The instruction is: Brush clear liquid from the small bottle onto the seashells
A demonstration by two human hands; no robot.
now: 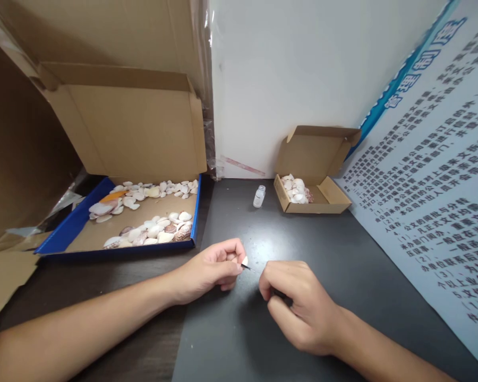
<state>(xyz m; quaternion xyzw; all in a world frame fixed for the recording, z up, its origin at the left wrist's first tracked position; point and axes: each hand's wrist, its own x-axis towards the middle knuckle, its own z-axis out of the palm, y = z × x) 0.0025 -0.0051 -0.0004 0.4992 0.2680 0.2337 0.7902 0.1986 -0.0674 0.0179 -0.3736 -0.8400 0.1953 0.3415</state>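
Observation:
My left hand (pixel 219 265) is closed, pinching a small whitish seashell (pixel 245 261) between thumb and forefinger. A thin tool with a dark tip (pixel 246 267) and a pale stem reaches the shell from the right. My right hand (pixel 298 300) is curled closed around a black piece, mostly hidden in the fingers, which looks like the handle of that thin tool. Whether it is a brush I cannot tell. Both hands are over the dark grey mat (pixel 223 339). Beyond them a small clear bottle (pixel 258 197) with a white label stands upright.
At the left lies an open blue-edged cardboard box (pixel 75 228) with rows of seashells (pixel 155 229) and an orange piece (pixel 113 197). A smaller open cardboard box (pixel 322 207) at the back right holds white shells (pixel 296 189). A white panel (pixel 295 79) and a printed sheet (pixel 430 185) stand behind.

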